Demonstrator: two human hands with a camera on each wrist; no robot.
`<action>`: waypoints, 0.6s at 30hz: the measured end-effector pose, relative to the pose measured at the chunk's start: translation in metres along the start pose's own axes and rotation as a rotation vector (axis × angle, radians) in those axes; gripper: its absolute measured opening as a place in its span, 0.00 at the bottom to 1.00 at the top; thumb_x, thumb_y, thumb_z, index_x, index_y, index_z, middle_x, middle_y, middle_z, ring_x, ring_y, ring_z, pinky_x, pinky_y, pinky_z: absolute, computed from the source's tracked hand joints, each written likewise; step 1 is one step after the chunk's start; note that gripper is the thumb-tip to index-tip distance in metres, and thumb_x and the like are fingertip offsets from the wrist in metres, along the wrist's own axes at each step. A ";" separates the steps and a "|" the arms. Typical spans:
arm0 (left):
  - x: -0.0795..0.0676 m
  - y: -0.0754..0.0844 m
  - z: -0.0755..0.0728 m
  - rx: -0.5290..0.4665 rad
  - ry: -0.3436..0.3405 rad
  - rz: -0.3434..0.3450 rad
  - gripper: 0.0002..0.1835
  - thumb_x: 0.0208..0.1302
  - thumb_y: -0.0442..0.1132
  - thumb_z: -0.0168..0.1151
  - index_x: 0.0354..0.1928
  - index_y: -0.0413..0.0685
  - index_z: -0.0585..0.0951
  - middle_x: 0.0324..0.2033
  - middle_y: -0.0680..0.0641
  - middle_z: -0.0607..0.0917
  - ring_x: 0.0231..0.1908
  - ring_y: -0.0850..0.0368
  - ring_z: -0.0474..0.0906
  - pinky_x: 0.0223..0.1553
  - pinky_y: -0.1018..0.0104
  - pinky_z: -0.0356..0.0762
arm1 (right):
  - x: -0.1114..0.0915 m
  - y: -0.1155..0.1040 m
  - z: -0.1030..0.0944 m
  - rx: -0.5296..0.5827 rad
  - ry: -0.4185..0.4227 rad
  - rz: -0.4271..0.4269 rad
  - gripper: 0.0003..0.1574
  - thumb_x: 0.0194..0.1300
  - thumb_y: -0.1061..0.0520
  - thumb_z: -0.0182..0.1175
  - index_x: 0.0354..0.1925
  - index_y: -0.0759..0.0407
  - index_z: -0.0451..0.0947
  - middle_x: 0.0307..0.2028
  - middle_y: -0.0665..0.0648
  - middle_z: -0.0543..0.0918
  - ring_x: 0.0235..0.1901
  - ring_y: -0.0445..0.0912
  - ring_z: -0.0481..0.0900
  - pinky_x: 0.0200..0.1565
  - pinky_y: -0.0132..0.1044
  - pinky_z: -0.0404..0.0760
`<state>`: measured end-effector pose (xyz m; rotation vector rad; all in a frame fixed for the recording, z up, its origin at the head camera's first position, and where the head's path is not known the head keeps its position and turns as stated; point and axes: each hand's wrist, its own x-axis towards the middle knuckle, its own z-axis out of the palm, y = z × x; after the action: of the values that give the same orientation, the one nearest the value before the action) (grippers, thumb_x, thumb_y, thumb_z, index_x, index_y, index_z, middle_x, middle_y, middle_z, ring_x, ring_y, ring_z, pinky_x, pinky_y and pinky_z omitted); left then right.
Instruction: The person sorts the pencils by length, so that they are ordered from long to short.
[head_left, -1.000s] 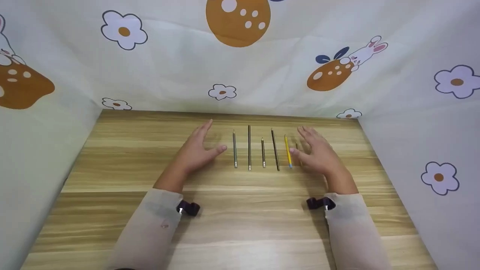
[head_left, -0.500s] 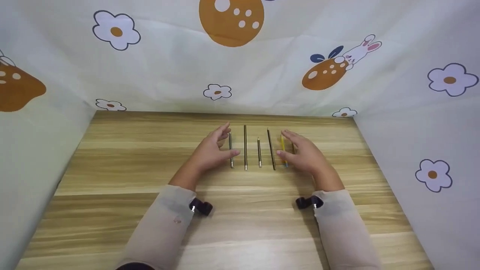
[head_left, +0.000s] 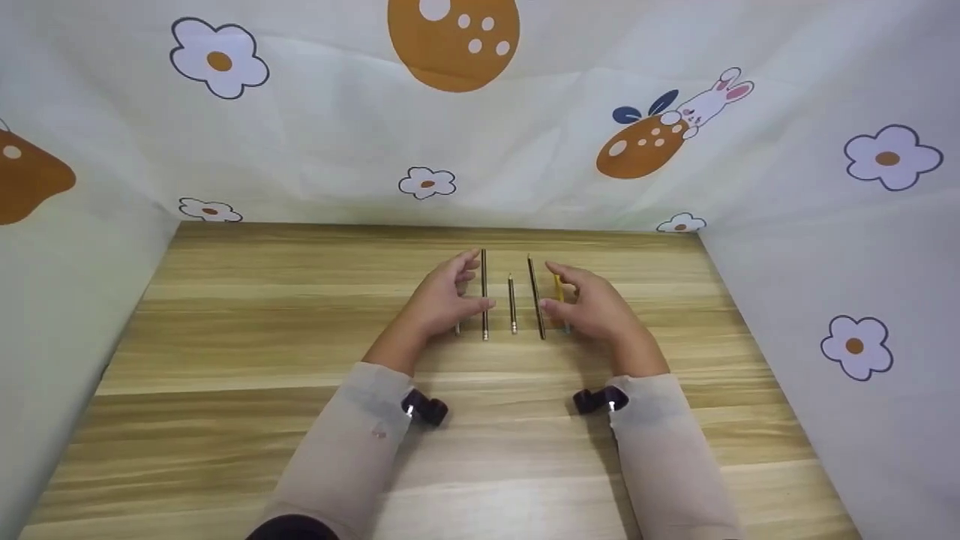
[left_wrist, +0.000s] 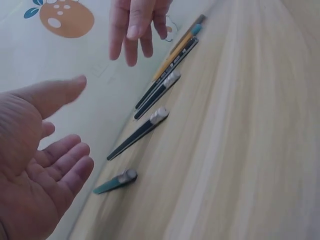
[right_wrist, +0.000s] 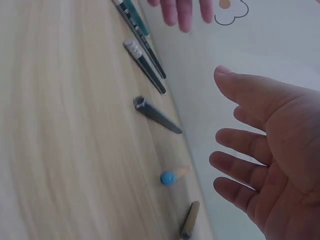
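Far left of the short pencil (head_left: 512, 307), a pale cloth (head_left: 112, 120) bears part of an orange print (head_left: 34, 184); the cloth runs on behind the short pencil and round to its right. The wood-patterned bench (head_left: 225, 315) lies under the short pencil and spreads to both sides. Left of the short pencil, on the near side, comes the left sleeve (head_left: 345, 442), with a dark left camera (head_left: 426, 407) at its cuff. The left hand (head_left: 450, 304) is near the short pencil's left side, released, fingers loosely bent and thumb apart, grasping nothing. The green pencil (left_wrist: 115, 186) lies second to the short pencil's left, mostly hidden by this hand in the head view. Just left of the short pencil, the long pencil (head_left: 484, 281) outreaches it at both ends. The short pencil itself lies eraser end nearest. Just to its right, the plain pencil (head_left: 535, 296) slants, far tip leaning toward it. Second to its right is the yellow pencil (head_left: 558, 289), blue end nearest. The right hand (head_left: 592, 304), right of the short pencil, is also released, thumb and fingers apart. Farthest along the row from the short pencil is the brown pencil (right_wrist: 190, 220). On the near right of the short pencil are the right camera (head_left: 592, 401) and right sleeve (head_left: 671, 442).
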<state>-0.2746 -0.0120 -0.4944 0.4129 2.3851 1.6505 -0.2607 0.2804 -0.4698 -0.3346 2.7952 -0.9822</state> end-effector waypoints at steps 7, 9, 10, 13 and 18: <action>0.005 0.004 0.009 0.007 -0.002 -0.021 0.51 0.62 0.39 0.79 0.84 0.50 0.61 0.77 0.41 0.73 0.77 0.44 0.72 0.76 0.50 0.74 | 0.008 -0.008 0.010 0.036 0.009 0.028 0.46 0.71 0.42 0.71 0.81 0.44 0.67 0.75 0.56 0.77 0.69 0.61 0.78 0.70 0.62 0.78; 0.004 0.004 0.010 0.014 -0.004 -0.026 0.50 0.63 0.38 0.78 0.83 0.50 0.62 0.77 0.41 0.73 0.76 0.44 0.72 0.76 0.50 0.74 | 0.009 -0.009 0.013 0.035 0.019 0.033 0.46 0.70 0.42 0.71 0.80 0.46 0.68 0.75 0.55 0.77 0.68 0.58 0.79 0.70 0.60 0.79; 0.003 0.004 0.010 0.023 -0.003 -0.033 0.50 0.63 0.38 0.78 0.83 0.51 0.62 0.77 0.42 0.74 0.76 0.45 0.73 0.75 0.50 0.75 | 0.010 -0.008 0.015 0.030 0.024 0.034 0.46 0.70 0.42 0.71 0.80 0.47 0.68 0.74 0.55 0.78 0.68 0.57 0.79 0.70 0.59 0.79; 0.002 0.002 0.010 0.058 0.002 -0.061 0.48 0.63 0.39 0.78 0.82 0.53 0.64 0.76 0.46 0.75 0.74 0.47 0.75 0.75 0.51 0.75 | 0.010 -0.006 0.020 0.013 0.032 0.036 0.45 0.70 0.43 0.72 0.79 0.51 0.70 0.73 0.58 0.80 0.65 0.56 0.83 0.70 0.57 0.79; 0.001 0.000 0.016 0.096 -0.017 -0.085 0.46 0.63 0.39 0.78 0.82 0.51 0.66 0.75 0.45 0.76 0.71 0.47 0.78 0.75 0.50 0.75 | 0.011 -0.004 0.026 -0.012 0.027 0.044 0.46 0.68 0.45 0.74 0.76 0.58 0.72 0.67 0.62 0.84 0.62 0.56 0.86 0.70 0.55 0.80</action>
<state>-0.2708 0.0022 -0.4997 0.3354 2.4410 1.4959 -0.2648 0.2594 -0.4880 -0.2620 2.8211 -0.9678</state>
